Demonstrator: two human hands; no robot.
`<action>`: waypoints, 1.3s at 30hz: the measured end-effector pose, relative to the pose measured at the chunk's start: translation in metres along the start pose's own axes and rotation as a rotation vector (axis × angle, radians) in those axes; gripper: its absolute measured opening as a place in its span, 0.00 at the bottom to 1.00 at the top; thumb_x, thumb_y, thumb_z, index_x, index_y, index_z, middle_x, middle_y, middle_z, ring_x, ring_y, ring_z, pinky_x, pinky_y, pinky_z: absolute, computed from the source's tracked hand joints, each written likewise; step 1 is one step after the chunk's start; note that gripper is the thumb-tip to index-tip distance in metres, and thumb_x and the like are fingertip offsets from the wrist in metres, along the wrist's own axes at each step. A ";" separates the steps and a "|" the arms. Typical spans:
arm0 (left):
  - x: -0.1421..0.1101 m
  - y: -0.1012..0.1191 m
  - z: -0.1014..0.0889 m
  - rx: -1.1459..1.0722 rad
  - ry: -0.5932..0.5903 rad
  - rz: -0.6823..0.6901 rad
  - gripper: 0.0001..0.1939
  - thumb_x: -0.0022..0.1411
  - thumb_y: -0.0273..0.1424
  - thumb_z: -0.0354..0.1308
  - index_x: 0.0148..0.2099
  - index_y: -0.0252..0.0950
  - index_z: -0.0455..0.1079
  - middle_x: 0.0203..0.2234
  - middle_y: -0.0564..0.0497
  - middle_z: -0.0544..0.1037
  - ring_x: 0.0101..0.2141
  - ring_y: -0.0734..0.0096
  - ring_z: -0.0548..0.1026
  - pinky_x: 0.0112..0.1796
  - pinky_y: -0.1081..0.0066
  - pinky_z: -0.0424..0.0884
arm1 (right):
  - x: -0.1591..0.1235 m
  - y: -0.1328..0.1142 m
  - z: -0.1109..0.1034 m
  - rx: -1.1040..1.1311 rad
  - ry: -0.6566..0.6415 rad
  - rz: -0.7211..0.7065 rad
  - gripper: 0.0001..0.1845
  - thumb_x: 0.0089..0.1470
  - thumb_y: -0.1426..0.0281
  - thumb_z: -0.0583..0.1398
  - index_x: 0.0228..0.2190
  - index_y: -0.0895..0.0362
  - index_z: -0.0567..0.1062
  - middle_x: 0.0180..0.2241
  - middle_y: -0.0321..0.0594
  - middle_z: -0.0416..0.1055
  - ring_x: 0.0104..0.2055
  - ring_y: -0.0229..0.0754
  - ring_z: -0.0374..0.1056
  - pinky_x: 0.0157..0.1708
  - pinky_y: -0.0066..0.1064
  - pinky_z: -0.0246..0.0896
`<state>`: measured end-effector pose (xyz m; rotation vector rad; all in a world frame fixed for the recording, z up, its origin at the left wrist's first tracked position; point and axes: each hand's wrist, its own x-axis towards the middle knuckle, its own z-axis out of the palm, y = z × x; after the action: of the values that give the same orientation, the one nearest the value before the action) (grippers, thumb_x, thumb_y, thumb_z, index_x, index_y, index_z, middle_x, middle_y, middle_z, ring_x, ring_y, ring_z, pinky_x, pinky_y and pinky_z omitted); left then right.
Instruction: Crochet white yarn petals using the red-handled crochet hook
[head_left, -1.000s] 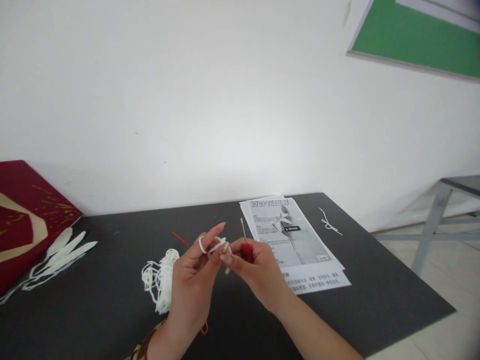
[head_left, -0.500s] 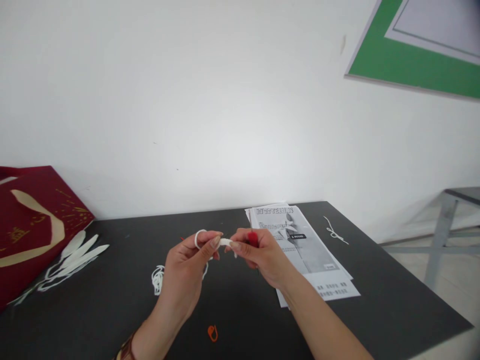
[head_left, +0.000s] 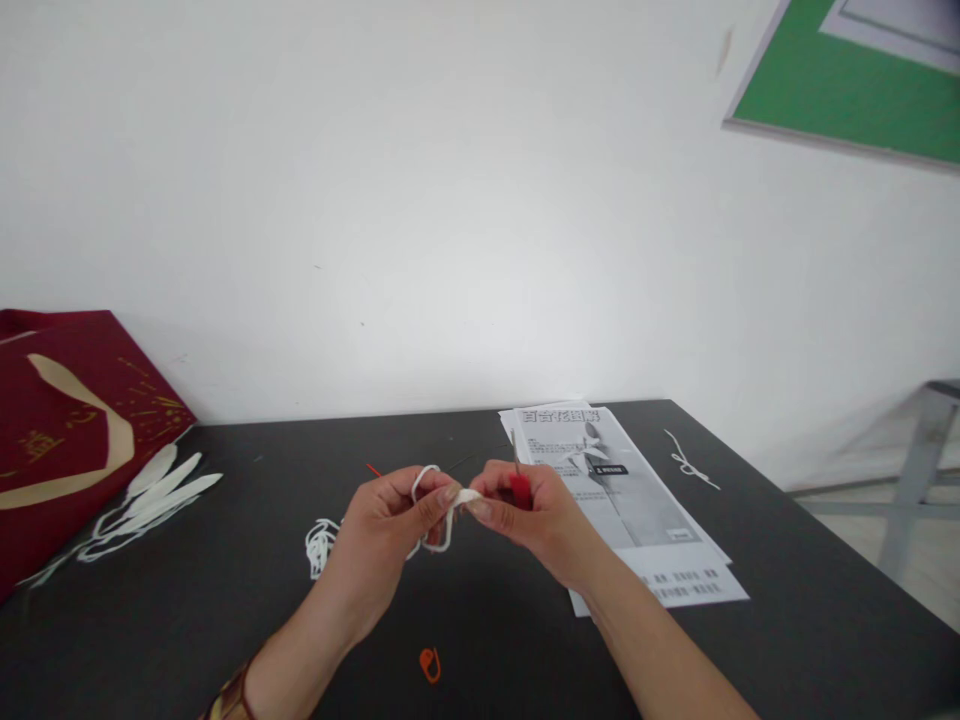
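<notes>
Between both hands is a small strip of white crochet work (head_left: 468,496). My left hand (head_left: 386,525) is closed in a pinch on its left end, with white yarn (head_left: 426,470) looped over the index finger and hanging in a loose strand below. My right hand (head_left: 536,520) pinches the other end between thumb and finger. Held in that same hand is a crochet hook with a red grip (head_left: 520,490), its metal shaft pointing up. A bundle of white yarn (head_left: 321,547) lies left of my left wrist, partly hidden by it.
An orange stitch marker (head_left: 430,665) lies on the black table (head_left: 495,640) near the front. Printed sheets (head_left: 660,560) lie partly under my right forearm. White petal-shaped pieces (head_left: 161,495) rest beside a dark red bag (head_left: 67,430) at left. A short white string (head_left: 690,465) lies at right.
The hook in my right hand has turned, so its metal shaft now shows pointing up. A longer loop of yarn hangs under the crochet strip. The whole view has shifted slightly.
</notes>
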<state>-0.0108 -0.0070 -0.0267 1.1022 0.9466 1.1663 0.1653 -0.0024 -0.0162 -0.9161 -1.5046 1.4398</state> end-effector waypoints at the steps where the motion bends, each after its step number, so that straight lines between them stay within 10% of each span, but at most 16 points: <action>1: 0.000 0.002 -0.001 -0.020 -0.005 0.002 0.10 0.54 0.36 0.67 0.27 0.34 0.76 0.15 0.56 0.68 0.19 0.78 0.62 0.22 0.76 0.57 | 0.000 0.000 -0.001 -0.005 -0.014 -0.013 0.16 0.49 0.57 0.68 0.28 0.58 0.77 0.22 0.29 0.57 0.24 0.33 0.49 0.23 0.29 0.40; 12: -0.005 0.005 -0.006 0.115 -0.135 0.010 0.10 0.53 0.37 0.68 0.30 0.34 0.79 0.19 0.54 0.69 0.22 0.77 0.62 0.23 0.75 0.57 | -0.002 0.001 -0.002 -0.084 0.121 0.048 0.18 0.41 0.58 0.72 0.19 0.59 0.76 0.17 0.28 0.57 0.21 0.32 0.48 0.21 0.30 0.37; 24: -0.008 0.011 0.001 -0.259 -0.079 -0.214 0.11 0.49 0.35 0.71 0.25 0.32 0.77 0.22 0.50 0.76 0.21 0.81 0.64 0.23 0.78 0.59 | -0.007 -0.003 -0.006 -0.113 -0.067 -0.164 0.10 0.54 0.63 0.65 0.32 0.57 0.83 0.24 0.32 0.61 0.26 0.34 0.55 0.25 0.30 0.45; 39: -0.014 0.002 0.003 -0.053 -0.066 0.080 0.14 0.56 0.36 0.66 0.23 0.35 0.74 0.20 0.56 0.64 0.24 0.76 0.58 0.26 0.73 0.56 | -0.009 -0.007 -0.003 -0.057 -0.002 -0.020 0.15 0.50 0.60 0.68 0.30 0.59 0.75 0.19 0.27 0.53 0.23 0.32 0.47 0.22 0.29 0.39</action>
<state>-0.0103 -0.0209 -0.0241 1.1375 0.8221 1.2061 0.1719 -0.0095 -0.0101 -0.9309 -1.5592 1.3901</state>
